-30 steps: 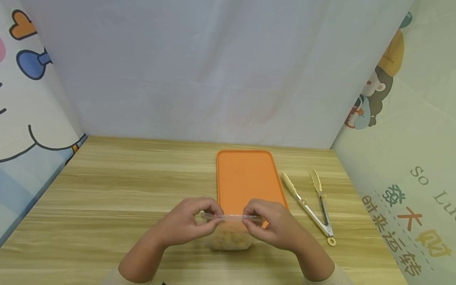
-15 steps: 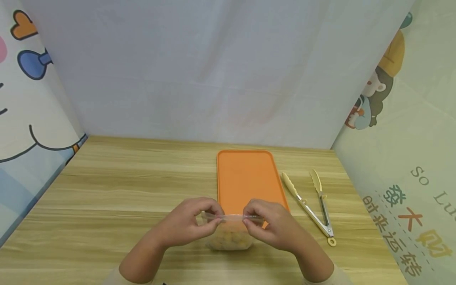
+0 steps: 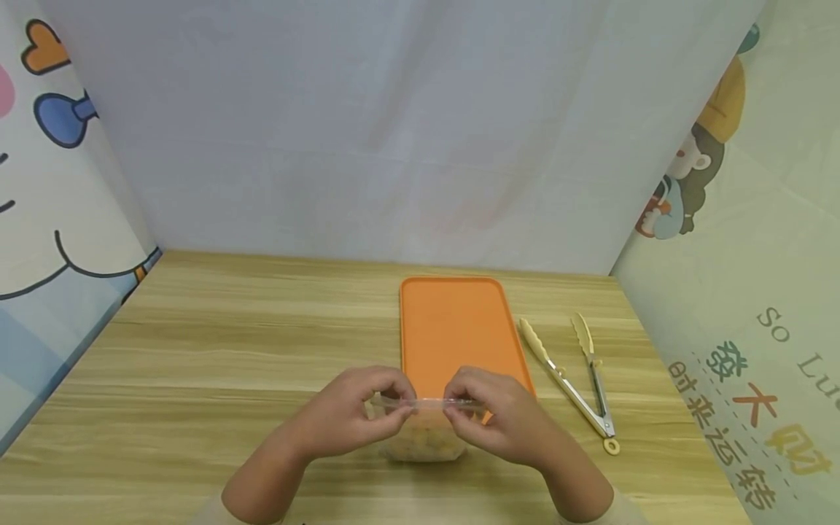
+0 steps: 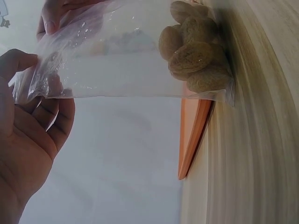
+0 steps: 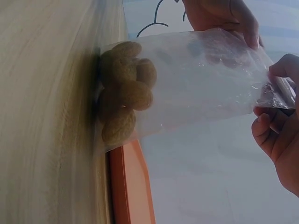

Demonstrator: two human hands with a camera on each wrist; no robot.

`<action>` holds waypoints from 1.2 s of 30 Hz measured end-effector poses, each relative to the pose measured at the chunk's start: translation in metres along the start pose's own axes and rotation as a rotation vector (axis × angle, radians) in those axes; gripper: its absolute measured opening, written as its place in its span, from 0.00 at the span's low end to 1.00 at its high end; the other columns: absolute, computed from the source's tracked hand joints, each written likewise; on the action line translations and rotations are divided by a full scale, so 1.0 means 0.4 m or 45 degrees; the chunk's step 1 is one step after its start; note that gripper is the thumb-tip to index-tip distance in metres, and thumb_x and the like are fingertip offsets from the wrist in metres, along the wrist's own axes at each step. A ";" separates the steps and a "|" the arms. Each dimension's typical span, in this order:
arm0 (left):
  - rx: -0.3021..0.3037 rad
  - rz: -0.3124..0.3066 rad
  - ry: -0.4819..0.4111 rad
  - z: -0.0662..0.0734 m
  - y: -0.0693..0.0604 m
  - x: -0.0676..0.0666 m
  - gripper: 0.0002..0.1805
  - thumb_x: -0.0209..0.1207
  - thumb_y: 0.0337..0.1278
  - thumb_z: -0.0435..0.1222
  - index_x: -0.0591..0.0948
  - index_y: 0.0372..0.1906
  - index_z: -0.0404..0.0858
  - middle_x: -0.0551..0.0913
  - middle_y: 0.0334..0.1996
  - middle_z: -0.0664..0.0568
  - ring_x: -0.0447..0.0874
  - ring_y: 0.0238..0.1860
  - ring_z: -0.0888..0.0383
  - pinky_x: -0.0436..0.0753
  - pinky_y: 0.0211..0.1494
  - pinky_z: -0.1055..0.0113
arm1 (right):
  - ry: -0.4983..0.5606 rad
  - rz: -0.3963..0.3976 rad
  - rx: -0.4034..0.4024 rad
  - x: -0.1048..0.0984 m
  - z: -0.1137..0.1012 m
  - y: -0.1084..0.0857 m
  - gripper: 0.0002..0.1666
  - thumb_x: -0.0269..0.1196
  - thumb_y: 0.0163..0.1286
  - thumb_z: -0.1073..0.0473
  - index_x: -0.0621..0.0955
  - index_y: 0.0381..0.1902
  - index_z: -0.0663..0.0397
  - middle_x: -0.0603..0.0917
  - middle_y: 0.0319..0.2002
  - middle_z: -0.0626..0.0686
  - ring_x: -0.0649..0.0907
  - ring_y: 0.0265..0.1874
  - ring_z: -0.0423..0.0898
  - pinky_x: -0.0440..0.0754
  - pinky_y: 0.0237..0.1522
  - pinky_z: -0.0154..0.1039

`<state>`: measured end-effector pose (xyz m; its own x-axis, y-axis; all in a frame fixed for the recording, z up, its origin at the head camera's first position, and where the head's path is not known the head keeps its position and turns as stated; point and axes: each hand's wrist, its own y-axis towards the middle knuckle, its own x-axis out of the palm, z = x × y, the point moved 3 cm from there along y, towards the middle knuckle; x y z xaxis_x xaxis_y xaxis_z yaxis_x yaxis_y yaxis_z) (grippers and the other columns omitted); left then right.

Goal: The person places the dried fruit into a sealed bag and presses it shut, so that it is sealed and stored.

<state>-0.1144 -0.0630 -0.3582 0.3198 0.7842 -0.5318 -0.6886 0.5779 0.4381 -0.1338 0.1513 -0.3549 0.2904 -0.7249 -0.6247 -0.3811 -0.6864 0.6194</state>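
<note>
A clear plastic bag (image 3: 429, 419) stands upright on the wooden table, its top edge pulled flat between both hands. At the left part of that edge, my left hand (image 3: 348, 412) pinches the film between thumb and index finger. My right hand (image 3: 499, 415) does the same a short way along to the right. Several wrinkled brown oval pieces (image 4: 191, 56), perhaps nuts or dried fruit, lie in the bottom of the bag in the left wrist view. The right wrist view shows these pieces (image 5: 135, 94) through the film too. Whether the bag's mouth is sealed cannot be made out.
An orange tray (image 3: 459, 328) lies just behind the bag. To its right are tongs (image 3: 577, 394) with cream tips, spread apart on the wooden table (image 3: 262, 321). A pale cloth (image 3: 367, 146) hangs behind, with printed cloths at both sides.
Both hands have shifted very slightly toward each other along the bag's top edge, and a touch lower. Their pinch on the film stays. Tray and tongs have not moved.
</note>
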 end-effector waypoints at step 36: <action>0.002 0.044 0.043 0.010 -0.001 0.014 0.06 0.62 0.61 0.33 0.79 0.36 0.48 0.82 0.32 0.61 0.77 0.35 0.68 0.82 0.41 0.72 | -0.014 0.035 -0.007 0.017 -0.012 0.004 0.04 0.58 0.72 0.60 0.76 0.36 0.54 0.78 0.31 0.43 0.76 0.27 0.33 0.78 0.32 0.21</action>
<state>-0.1100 -0.0580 -0.3584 0.2740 0.7956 -0.5403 -0.6976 0.5511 0.4578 -0.1283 0.1449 -0.3559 0.2704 -0.7426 -0.6127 -0.3836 -0.6668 0.6389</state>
